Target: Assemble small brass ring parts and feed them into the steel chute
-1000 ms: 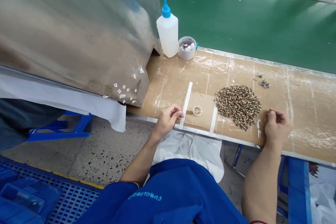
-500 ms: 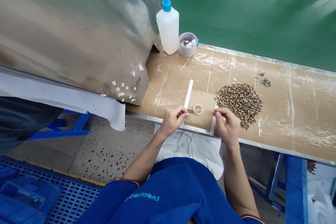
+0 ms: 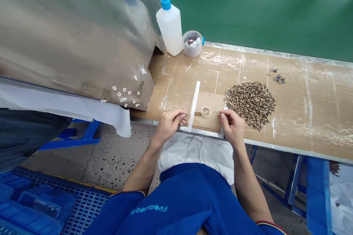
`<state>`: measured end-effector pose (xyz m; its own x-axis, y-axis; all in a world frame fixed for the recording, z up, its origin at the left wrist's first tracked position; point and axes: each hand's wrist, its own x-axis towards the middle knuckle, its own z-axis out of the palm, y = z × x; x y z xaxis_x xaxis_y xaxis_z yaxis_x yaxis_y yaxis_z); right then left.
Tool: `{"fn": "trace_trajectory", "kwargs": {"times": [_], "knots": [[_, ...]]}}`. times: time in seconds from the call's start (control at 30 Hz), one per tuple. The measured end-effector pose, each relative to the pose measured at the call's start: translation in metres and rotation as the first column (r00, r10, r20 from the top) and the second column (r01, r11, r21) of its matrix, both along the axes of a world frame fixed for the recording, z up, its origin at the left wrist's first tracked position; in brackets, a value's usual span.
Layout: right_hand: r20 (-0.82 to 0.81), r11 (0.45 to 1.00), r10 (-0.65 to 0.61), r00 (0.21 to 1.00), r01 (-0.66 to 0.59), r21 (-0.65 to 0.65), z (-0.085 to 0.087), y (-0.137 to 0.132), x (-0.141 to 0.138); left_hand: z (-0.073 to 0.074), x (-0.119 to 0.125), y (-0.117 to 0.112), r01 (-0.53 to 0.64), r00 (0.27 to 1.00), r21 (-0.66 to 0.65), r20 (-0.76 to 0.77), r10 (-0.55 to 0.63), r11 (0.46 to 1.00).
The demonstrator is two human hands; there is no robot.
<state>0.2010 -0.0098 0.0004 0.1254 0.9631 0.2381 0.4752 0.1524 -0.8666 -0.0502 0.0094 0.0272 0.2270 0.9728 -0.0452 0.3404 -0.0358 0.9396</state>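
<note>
A small round dish (image 3: 206, 111) with a pale curl or stick in it sits on a piece of cardboard (image 3: 212, 100) fixed to the table. Left of the dish, beyond a white strip (image 3: 194, 104), my left hand (image 3: 170, 125) is closed with thumb and fingertips together. Whatever they pinch is too small to make out. My right hand (image 3: 232, 124) is on the dish's other side, thumb and index finger pressed together near the cardboard's right edge. Its pinch also hides what it may hold. Just past it lies a heap of small brown-and-cream pieces (image 3: 250, 103).
A white squeeze bottle (image 3: 170, 31) with a blue nozzle stands by a tape-roll ring holding scraps (image 3: 192, 44). A few dark pieces (image 3: 280, 79) lie behind the heap. A metal panel (image 3: 82, 36) bounds the left; a green surface (image 3: 248, 14) runs behind.
My left hand has drawn left, away from the dish and past the white strip. My right fingertips have come slightly nearer the dish. The whole view has shifted a little.
</note>
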Motion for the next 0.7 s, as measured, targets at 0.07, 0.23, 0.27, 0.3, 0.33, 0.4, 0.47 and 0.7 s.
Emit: {"fn": "trace_trajectory", "kwargs": {"times": [0.07, 0.23, 0.27, 0.3, 0.33, 0.4, 0.47, 0.7], "knots": [[0.006, 1.0, 0.01, 1.0, -0.01, 0.012, 0.0, 0.0, 0.001, 0.002, 0.0, 0.002, 0.005, 0.996, 0.091, -0.088, 0.003, 0.996], [-0.014, 0.997, 0.077, 0.997, -0.077, 0.012, 0.001, 0.003, -0.002, 0.002, 0.01, 0.0, 0.018, 0.989, 0.169, -0.147, 0.007, 0.985], [-0.024, 0.996, 0.085, 0.996, -0.085, 0.021, 0.002, 0.004, -0.003, 0.0, 0.014, -0.001, 0.019, 0.993, 0.162, -0.115, 0.0, 0.987], [-0.03, 0.995, 0.09, 0.996, -0.088, 0.036, 0.003, 0.005, -0.005, -0.002, 0.019, -0.003, 0.023, 0.997, 0.153, -0.072, -0.012, 0.988], [-0.031, 0.995, 0.09, 0.995, -0.088, 0.055, 0.004, 0.006, -0.007, -0.005, 0.023, -0.005, 0.03, 0.999, 0.144, -0.023, -0.027, 0.989], [-0.019, 0.993, 0.083, 0.996, -0.081, 0.088, 0.005, 0.009, -0.012, -0.012, 0.032, -0.008, 0.04, 0.996, 0.142, 0.077, -0.052, 0.989], [-0.006, 0.992, 0.082, 0.997, -0.081, 0.101, 0.006, 0.01, -0.016, -0.018, 0.039, -0.01, 0.027, 0.988, 0.172, 0.143, -0.052, 0.985], [0.114, 0.978, 0.139, 0.984, -0.154, 0.137, 0.008, 0.015, -0.02, -0.027, 0.037, -0.006, 0.113, 0.974, 0.306, 0.152, -0.166, 0.945]]}}
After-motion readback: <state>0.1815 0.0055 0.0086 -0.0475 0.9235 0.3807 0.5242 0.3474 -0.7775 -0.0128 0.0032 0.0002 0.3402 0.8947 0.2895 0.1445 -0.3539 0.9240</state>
